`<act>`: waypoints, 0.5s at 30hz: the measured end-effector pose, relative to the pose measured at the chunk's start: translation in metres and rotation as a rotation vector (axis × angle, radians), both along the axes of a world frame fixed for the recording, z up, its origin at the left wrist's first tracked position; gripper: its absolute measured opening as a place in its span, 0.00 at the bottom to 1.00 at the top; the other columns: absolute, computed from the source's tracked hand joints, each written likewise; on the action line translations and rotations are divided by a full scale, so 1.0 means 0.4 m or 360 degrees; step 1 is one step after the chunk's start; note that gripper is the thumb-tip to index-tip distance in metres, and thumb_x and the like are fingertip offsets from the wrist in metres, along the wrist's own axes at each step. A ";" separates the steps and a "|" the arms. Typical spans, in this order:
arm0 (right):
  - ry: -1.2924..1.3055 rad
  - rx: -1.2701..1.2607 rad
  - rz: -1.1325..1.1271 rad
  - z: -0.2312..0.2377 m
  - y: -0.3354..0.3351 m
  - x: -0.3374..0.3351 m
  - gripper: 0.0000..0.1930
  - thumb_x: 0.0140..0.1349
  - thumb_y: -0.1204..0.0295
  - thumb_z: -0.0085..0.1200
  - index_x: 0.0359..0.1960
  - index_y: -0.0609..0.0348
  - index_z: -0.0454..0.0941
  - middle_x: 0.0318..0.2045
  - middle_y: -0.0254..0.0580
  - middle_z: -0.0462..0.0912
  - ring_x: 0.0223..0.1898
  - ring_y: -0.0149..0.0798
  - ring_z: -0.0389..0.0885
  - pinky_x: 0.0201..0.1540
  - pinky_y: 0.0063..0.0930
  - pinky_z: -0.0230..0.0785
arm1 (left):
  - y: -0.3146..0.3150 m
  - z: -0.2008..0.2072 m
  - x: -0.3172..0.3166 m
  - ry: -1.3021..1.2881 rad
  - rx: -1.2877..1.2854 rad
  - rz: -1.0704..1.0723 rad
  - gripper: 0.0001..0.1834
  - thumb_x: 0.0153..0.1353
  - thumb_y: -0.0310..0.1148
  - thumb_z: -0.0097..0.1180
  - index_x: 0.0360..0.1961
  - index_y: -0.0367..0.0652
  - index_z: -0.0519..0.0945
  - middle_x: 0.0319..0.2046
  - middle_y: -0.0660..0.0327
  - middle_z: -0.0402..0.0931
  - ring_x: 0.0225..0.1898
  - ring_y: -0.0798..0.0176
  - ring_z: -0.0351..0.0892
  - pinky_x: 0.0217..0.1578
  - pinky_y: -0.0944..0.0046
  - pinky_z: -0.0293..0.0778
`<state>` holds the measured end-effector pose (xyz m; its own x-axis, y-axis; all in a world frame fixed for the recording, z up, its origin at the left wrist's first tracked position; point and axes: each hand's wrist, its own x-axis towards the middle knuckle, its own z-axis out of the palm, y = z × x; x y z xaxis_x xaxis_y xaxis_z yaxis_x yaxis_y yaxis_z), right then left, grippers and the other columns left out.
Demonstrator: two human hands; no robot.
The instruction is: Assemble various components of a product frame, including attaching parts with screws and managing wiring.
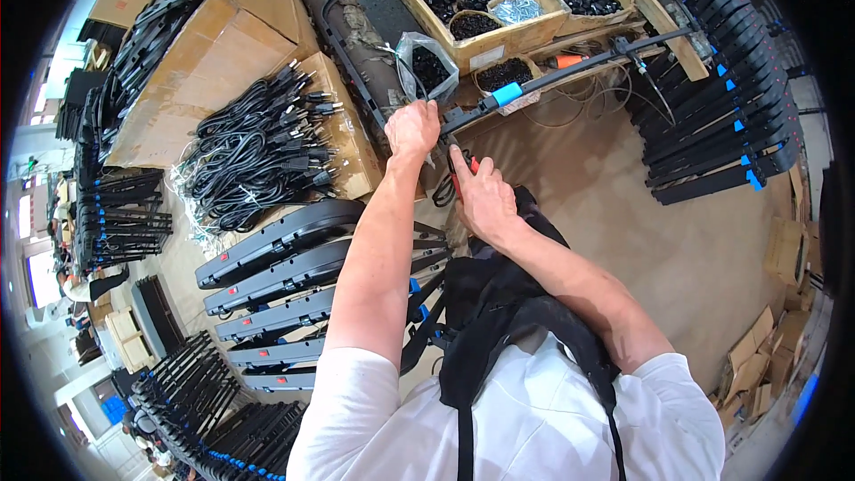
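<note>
A long black tubular frame (pixel 570 77) with blue bands runs across the workbench ahead of me. At its near corner, my left hand (pixel 412 131) is closed, fingers curled down; what lies inside them is hidden. Just right of and below it, my right hand (pixel 487 196) grips a red-handled hand tool (pixel 475 165), its index finger stretched toward the frame. The tool's working end is mostly hidden, so its exact kind does not show. Beyond my left hand sits a clear plastic bag (pixel 445 52) of small black parts. A dark cable hangs beside the tool.
Wooden boxes (pixel 481 58) of small black parts and silver screws stand on the bench. Left are a carton (pixel 343 129) topped with bundled black power cords (pixel 258 142) and a row of black housings (pixel 276 254) with red switches. Curved black frames (pixel 730 98) hang at right.
</note>
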<state>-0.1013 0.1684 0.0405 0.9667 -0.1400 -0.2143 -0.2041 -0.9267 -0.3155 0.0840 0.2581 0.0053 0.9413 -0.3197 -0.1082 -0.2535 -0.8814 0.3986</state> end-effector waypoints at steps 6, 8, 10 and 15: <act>-0.0188 0.1022 -0.0160 -0.110 -0.087 -0.015 0.51 0.55 0.74 0.60 0.82 0.32 0.53 0.47 0.49 0.78 0.45 0.49 0.86 0.45 0.46 0.80 | -0.008 0.007 -0.012 -0.0019 -0.0061 0.0080 0.24 0.75 0.49 0.49 0.37 0.41 0.88 0.37 0.41 0.87 0.44 0.35 0.86 0.50 0.40 0.79; 0.0146 0.2017 -0.0368 -0.182 -0.092 -0.028 0.50 0.55 0.75 0.57 0.82 0.31 0.54 0.48 0.46 0.78 0.45 0.43 0.86 0.44 0.39 0.78 | -0.006 0.017 -0.011 0.0069 -0.0073 0.0125 0.26 0.74 0.53 0.47 0.39 0.43 0.88 0.40 0.44 0.87 0.48 0.35 0.85 0.52 0.40 0.77; 0.0609 0.3208 -0.0633 -0.224 -0.103 -0.029 0.48 0.56 0.77 0.53 0.82 0.34 0.56 0.52 0.38 0.81 0.47 0.27 0.84 0.40 0.24 0.72 | -0.017 0.026 -0.007 0.0075 -0.0062 0.0138 0.26 0.74 0.53 0.48 0.39 0.43 0.88 0.40 0.44 0.87 0.48 0.36 0.85 0.52 0.40 0.77; 0.0242 0.1164 0.0025 -0.194 -0.157 0.026 0.43 0.58 0.76 0.49 0.80 0.49 0.57 0.47 0.62 0.86 0.49 0.55 0.86 0.43 0.46 0.76 | -0.018 0.021 -0.008 0.0031 -0.0089 0.0154 0.25 0.74 0.51 0.49 0.35 0.41 0.87 0.38 0.43 0.87 0.45 0.35 0.86 0.50 0.40 0.78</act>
